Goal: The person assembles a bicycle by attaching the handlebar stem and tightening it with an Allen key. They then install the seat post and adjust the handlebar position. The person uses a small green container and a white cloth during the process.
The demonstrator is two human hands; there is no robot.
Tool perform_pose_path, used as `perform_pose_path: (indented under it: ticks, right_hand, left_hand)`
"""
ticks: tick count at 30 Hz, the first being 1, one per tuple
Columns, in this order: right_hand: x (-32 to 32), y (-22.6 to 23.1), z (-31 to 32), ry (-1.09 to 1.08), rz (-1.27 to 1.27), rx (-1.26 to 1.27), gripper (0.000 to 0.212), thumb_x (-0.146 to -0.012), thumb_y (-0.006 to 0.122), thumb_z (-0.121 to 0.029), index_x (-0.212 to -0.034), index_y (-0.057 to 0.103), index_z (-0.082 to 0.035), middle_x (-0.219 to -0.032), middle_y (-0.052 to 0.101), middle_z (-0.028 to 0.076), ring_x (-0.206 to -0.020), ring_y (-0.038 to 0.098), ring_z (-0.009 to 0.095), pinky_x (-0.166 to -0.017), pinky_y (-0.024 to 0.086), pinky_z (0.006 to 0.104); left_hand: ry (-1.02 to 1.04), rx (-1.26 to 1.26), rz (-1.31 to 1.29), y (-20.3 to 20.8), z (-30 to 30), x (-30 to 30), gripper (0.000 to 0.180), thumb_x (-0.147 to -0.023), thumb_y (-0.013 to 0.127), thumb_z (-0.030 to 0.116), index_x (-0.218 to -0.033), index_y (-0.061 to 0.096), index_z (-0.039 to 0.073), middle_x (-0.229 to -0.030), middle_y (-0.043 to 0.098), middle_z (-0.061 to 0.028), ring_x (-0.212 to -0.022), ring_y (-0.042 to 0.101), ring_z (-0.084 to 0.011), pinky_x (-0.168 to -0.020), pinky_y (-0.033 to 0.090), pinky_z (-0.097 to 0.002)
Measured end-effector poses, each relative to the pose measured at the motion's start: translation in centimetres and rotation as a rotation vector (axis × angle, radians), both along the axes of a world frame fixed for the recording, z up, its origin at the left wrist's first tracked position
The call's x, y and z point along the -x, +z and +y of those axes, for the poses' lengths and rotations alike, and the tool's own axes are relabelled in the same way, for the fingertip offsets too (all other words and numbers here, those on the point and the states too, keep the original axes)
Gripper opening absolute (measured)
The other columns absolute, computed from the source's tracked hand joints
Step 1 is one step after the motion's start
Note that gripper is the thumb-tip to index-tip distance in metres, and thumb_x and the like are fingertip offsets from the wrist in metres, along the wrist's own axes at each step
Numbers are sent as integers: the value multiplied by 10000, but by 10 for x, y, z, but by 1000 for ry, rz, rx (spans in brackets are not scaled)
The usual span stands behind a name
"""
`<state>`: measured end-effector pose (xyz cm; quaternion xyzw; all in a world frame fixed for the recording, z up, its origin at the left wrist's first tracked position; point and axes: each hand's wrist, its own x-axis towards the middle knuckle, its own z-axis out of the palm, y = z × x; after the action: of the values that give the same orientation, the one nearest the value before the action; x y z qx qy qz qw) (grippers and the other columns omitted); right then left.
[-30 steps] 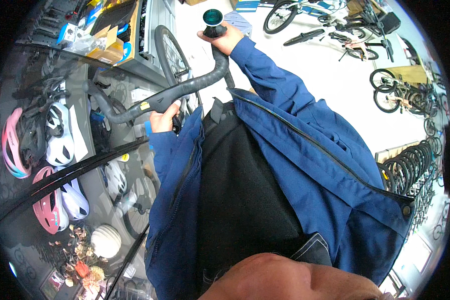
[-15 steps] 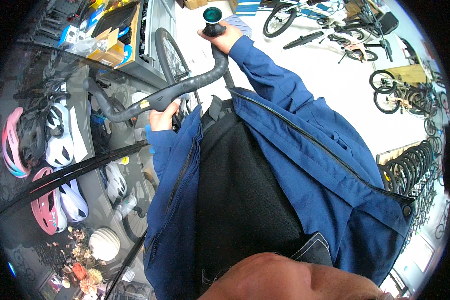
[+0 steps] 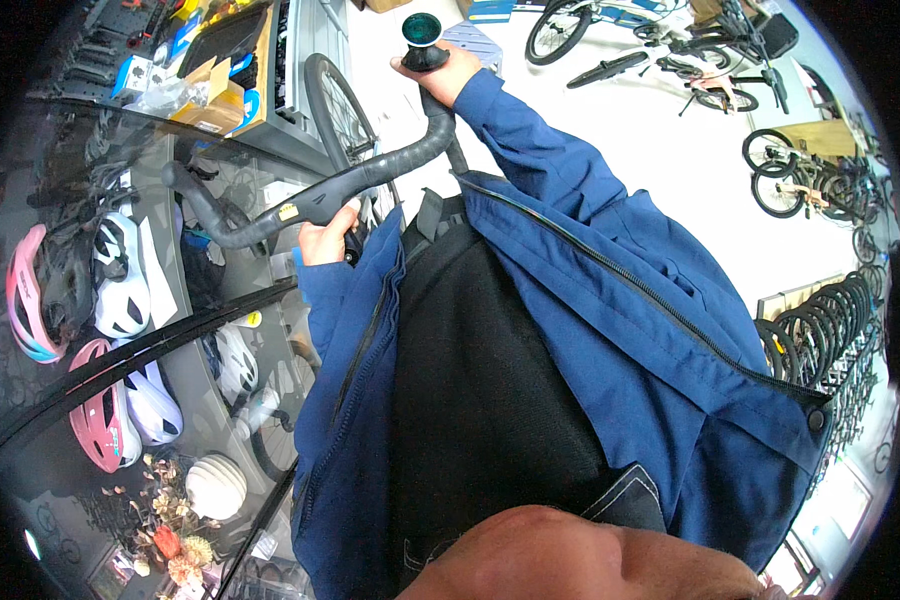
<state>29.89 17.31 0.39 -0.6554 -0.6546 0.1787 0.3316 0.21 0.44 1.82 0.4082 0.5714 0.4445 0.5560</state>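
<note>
A black drop handlebar (image 3: pixel 370 172) with wrapped tape runs slantwise across the upper left, its left end curling downward. My right hand (image 3: pixel 458 75) is closed around its far right end. Just above those fingers is a black funnel-shaped piece (image 3: pixel 423 45) with a shiny teal disc on top; how it is fixed cannot be made out. My left hand (image 3: pixel 322 243) is closed at the near edge of the bar's middle, thumb pressed against it, the other fingers mostly hidden. Below that thumb a small dark round end pokes out.
Beyond the bar stands a spoked wheel (image 3: pixel 332 110), beside a grey cabinet (image 3: pixel 308 90) topped with cardboard boxes. Bike helmets (image 3: pixel 122 275) and dried flowers (image 3: pixel 175 550) sit at the left behind a dark-edged pane. Bicycles (image 3: pixel 660 50) and rows of tyres (image 3: pixel 820 335) line the right.
Both hands keep their hold on the handlebar. The bar and right hand have shifted very slightly left in the picture, and the helmets and flowers sit a little differently as the view moves.
</note>
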Motion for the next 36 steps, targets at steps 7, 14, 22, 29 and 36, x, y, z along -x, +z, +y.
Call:
perform_pose_path:
  ticks: [7, 14, 22, 29, 36]
  right_hand:
    - [0, 3, -4, -16, -1, 9, 606, -882, 678, -694, -1069, 764, -124, -1027, 761, 181, -975, 741, 370, -906, 585, 439]
    - [-2, 10, -15, 8, 45, -66, 625, -859, 700, -702, -1080, 754, -120, -990, 758, 197, -945, 744, 378, -890, 593, 447]
    - [1, 13, -21, 17, 42, -133, 583, -899, 671, -686, -1124, 733, -152, -998, 753, 204, -919, 738, 403, -850, 600, 468]
    - [2, 13, -27, -10, 58, -88, 574, -901, 678, -676, -1121, 729, -148, -999, 754, 189, -938, 738, 394, -866, 595, 466]
    - [0, 7, -27, -27, 65, -60, 545, -906, 701, -640, -1091, 727, -128, -953, 750, 184, -919, 742, 378, -858, 594, 461]
  left_hand:
    - [9, 55, -4, 2, -3, -1, 107, -856, 806, 80, -901, 738, 11, -765, 684, -17, -671, 604, -115, -649, 462, -280]
    - [-10, 9, 6, 11, -10, -5, 135, -866, 817, 137, -847, 728, 37, -751, 678, -4, -647, 594, -116, -642, 454, -282]
    - [-33, 33, 57, 4, -10, 2, 134, -867, 810, 132, -849, 723, 32, -776, 690, -11, -674, 609, -117, -662, 461, -277]
    - [-18, 32, 8, -1, -9, 3, 173, -842, 833, 80, -971, 750, 0, -825, 715, -39, -684, 631, -128, -651, 492, -286]
    - [-11, 42, 35, 4, -13, 1, 163, -841, 833, 89, -950, 750, 1, -807, 705, -30, -685, 627, -125, -655, 489, -283]
